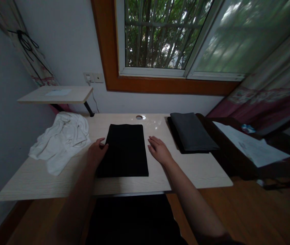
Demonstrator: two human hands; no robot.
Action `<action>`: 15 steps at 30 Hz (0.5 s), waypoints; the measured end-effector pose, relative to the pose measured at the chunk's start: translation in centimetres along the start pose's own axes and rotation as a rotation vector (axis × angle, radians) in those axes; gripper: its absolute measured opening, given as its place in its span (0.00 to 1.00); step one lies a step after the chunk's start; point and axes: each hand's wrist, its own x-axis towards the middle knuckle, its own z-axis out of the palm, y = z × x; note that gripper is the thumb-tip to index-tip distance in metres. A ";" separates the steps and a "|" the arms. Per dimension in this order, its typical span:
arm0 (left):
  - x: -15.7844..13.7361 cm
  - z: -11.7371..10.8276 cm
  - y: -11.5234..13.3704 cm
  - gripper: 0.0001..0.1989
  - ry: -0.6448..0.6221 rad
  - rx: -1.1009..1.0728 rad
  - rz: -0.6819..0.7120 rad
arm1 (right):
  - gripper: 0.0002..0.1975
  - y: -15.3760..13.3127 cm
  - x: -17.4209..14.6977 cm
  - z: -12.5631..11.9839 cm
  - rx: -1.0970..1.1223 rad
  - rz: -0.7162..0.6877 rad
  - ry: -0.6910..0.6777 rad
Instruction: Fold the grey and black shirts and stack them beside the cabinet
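Note:
A black cloth (pixel 126 149), folded into a flat rectangle, lies on the pale wooden desk (pixel 119 185) right in front of me. At its left edge is my left hand (pixel 97 151), thumb and fingers apart, the thumb touching or nearly touching the cloth. My right hand (pixel 159 149) rests flat on the desk just right of the cloth, fingers stretched out and holding nothing. Further right lies a stack of folded cloths, a dark grey one (pixel 192 131) on top of a black one (pixel 175 141).
A crumpled white cloth (pixel 63 139) lies on the desk's left side, beneath a small raised shelf (pixel 58 93) on black legs. A cable hole (pixel 139 117) sits near the back edge. On the right, a dark side table (pixel 226 149) carries a paper sheet (pixel 249 143).

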 end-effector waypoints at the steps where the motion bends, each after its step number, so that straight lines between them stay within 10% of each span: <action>1: 0.0 0.0 0.0 0.23 -0.003 -0.006 -0.003 | 0.21 0.0 0.0 0.0 -0.001 0.001 -0.003; 15: 0.0 0.0 -0.1 0.23 -0.016 -0.028 -0.007 | 0.21 -0.3 0.0 -0.4 -0.012 0.012 -0.025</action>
